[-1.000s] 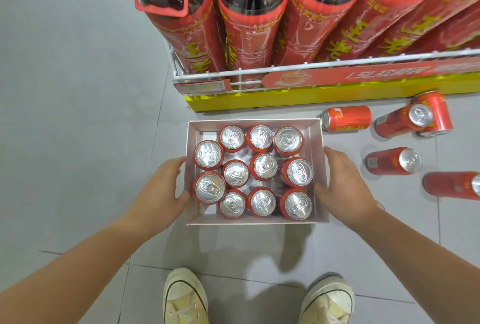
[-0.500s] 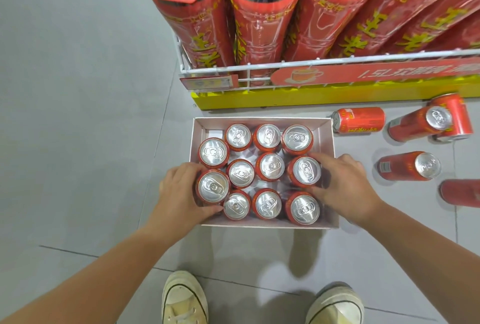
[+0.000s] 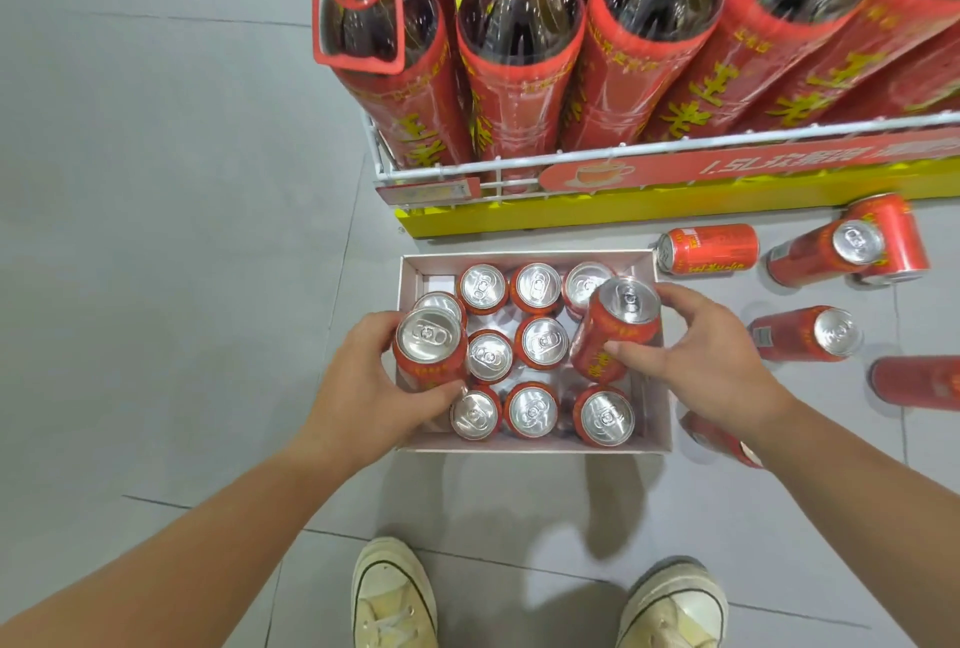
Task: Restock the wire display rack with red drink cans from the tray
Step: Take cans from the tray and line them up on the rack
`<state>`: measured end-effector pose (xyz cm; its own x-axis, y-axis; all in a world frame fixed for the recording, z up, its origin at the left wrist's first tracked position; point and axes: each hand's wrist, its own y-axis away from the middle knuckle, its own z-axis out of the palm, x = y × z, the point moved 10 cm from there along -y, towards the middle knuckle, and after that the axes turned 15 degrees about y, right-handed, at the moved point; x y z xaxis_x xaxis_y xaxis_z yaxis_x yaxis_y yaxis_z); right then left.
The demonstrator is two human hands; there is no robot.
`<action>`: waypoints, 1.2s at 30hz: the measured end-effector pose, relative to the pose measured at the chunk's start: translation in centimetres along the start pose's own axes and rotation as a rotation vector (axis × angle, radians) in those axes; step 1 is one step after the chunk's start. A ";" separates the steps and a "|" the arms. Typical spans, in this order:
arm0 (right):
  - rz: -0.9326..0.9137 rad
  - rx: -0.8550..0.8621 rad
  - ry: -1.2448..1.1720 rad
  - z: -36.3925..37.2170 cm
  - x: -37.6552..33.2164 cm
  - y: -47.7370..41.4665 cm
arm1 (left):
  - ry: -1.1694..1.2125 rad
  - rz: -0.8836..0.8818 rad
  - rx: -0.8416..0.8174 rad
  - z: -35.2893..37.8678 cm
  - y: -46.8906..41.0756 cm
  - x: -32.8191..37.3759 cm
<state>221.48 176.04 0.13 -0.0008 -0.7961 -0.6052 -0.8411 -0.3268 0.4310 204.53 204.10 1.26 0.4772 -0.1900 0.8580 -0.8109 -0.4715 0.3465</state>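
Presently the left hand (image 3: 363, 387) grips, fingers (image 3: 382, 335) curled, one red can (image 3: 431, 354) at the tray's (image 3: 519, 446) 9 o'clock side, the right hand (image 3: 711, 361) likewise a second can (image 3: 613, 335) at 3 o'clock, both above the packed rows (image 3: 540, 341), evidently bound for the wire rack (image 3: 623, 148) at 12 o'clock.

Wide open grey floor (image 3: 156, 258) from seven round to eleven o'clock of the tray (image 3: 535, 444). At twelve, the wire rack (image 3: 675, 144) rail and tall bottles (image 3: 519, 50) wall things off. Loose cans (image 3: 709, 250) litter one to four o'clock; another, possibly, hides under the right hand (image 3: 711, 361). Standing cans (image 3: 543, 341) pack the tray, narrow gaps between.
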 end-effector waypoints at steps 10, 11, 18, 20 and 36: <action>-0.028 -0.058 -0.517 -10.0 -10.9 2.5 | 0.342 -0.007 -0.036 -2.0 -1.1 15.8; -0.036 -0.056 -0.540 -11.5 -12.2 3.2 | 0.374 -0.005 -0.049 -2.5 -1.0 17.8; -0.120 0.026 -0.622 -24.9 -24.2 9.8 | 0.406 0.102 -0.196 -8.0 1.3 37.2; -0.152 0.081 -0.659 -29.4 -28.0 11.9 | 0.381 0.156 -0.220 -10.0 2.4 43.4; -0.469 0.405 -0.796 -62.8 -57.6 26.6 | 0.332 0.518 -0.215 -25.8 13.1 88.1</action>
<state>233.13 181.26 88.46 0.1408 -0.0116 -0.9900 -0.9696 -0.2038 -0.1355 227.26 203.36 91.16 -0.0957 -0.0544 0.9939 -0.9739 -0.2012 -0.1048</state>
